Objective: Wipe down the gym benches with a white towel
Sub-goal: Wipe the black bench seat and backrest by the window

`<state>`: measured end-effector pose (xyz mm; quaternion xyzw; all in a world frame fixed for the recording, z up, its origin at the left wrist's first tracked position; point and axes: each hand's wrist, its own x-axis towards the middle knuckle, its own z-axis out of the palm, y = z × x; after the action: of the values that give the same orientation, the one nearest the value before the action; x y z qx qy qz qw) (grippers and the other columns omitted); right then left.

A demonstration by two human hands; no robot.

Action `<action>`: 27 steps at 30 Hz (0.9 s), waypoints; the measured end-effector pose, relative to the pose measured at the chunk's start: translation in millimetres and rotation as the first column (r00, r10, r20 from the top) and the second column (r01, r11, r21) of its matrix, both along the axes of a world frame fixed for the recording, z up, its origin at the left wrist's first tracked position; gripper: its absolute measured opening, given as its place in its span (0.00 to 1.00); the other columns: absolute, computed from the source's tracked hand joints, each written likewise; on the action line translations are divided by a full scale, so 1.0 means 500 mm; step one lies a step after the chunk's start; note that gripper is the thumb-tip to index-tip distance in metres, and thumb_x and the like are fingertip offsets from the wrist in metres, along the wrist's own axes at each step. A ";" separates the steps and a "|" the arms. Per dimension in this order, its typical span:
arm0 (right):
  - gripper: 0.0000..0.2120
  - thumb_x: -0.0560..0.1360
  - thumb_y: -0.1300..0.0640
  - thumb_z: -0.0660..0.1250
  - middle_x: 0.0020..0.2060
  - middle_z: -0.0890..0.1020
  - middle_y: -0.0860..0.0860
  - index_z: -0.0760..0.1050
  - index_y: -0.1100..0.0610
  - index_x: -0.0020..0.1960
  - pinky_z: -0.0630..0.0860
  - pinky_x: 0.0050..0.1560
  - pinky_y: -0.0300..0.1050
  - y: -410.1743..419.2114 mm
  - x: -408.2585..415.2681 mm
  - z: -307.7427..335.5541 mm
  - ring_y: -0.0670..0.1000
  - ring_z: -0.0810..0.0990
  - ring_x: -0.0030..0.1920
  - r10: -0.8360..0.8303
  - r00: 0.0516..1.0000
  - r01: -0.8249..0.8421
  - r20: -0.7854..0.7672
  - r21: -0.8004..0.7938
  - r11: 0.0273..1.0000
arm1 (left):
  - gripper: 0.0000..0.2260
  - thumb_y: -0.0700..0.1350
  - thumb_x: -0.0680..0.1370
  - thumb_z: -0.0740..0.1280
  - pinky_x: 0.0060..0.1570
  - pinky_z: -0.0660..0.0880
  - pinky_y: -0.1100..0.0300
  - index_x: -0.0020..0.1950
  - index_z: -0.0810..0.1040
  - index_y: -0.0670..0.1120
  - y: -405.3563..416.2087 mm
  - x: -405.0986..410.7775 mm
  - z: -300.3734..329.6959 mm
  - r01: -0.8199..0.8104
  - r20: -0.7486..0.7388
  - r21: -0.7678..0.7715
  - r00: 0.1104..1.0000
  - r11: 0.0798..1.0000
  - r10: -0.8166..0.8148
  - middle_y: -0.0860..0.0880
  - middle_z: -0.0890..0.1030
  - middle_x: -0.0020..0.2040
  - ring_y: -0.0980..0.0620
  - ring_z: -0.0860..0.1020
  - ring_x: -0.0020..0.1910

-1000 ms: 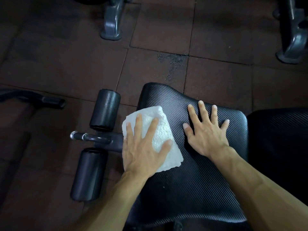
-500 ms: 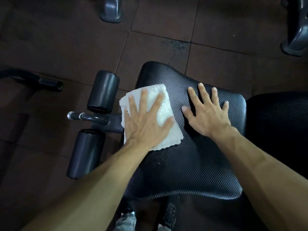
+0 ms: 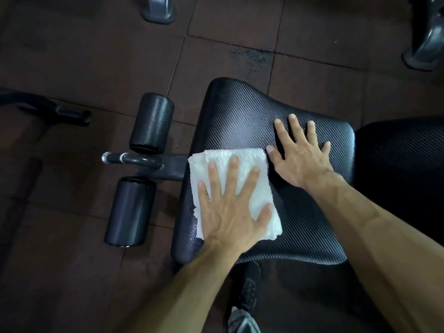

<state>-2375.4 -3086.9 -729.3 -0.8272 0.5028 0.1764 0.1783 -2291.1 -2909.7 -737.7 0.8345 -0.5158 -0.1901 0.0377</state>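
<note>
Left hand [image 3: 230, 207] is pressing flat, fingers straight and spread, on the folded white terry towel [image 3: 242, 186]; the grip is released, nothing curled round the cloth. The towel is lying on the left part of the black ribbed vinyl seat pad [image 3: 252, 111], its left edge reaching the pad's edge above the dark metal frame bar [image 3: 144, 161]. Right hand [image 3: 300, 155] is resting open on the surface just beside the towel, thumb nearly touching its corner, bracing.

Risks, as I am judging them:
- Only palm pressure is holding the towel. If I am pushing toward the left rim, the cloth could slide off and drop to the dark rubber floor tiles [image 3: 96, 56], picking up grit.
- The ribbed texture may be dragging the fold open, so the towel bunches under my palm and skips patches.
- The area under my right hand is going unwiped while it is planted there.
- The two black cylindrical foam rollers [image 3: 151, 121] look untouched and are easy to forget.
</note>
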 end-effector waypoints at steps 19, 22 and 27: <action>0.29 0.85 0.42 0.52 0.83 0.46 0.46 0.48 0.44 0.83 0.51 0.75 0.75 0.078 -0.029 0.014 0.58 0.44 0.82 -0.002 0.993 0.008 0.119 -0.050 0.999 | 0.37 0.72 0.76 0.54 0.75 0.44 0.40 0.81 0.50 0.59 0.110 0.015 0.014 0.255 -0.066 -0.062 0.964 0.965 -0.259 0.49 0.39 0.82 0.43 0.36 0.80; 0.28 0.84 0.43 0.54 0.83 0.52 0.50 0.54 0.47 0.82 0.51 0.75 0.75 0.143 -0.039 0.050 0.59 0.48 0.82 -0.033 0.962 0.070 0.272 -0.128 0.989 | 0.43 0.75 0.73 0.55 0.76 0.42 0.42 0.81 0.49 0.56 0.134 0.102 0.037 0.261 -0.027 -0.047 0.965 0.964 -0.263 0.49 0.40 0.82 0.46 0.38 0.80; 0.32 0.81 0.33 0.50 0.82 0.54 0.53 0.54 0.45 0.81 0.58 0.69 0.79 0.313 -0.014 0.067 0.65 0.53 0.81 0.122 0.963 -0.083 0.239 -0.168 0.982 | 0.60 0.80 0.63 0.63 0.78 0.44 0.41 0.81 0.35 0.52 0.164 0.244 0.061 0.295 -0.079 0.212 0.956 0.932 -0.284 0.53 0.34 0.81 0.46 0.35 0.79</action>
<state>-2382.5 -2930.5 -695.7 -0.8791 0.4453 0.0406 0.1650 -2169.2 -2827.7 -707.4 0.7437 -0.6076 -0.2693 -0.0719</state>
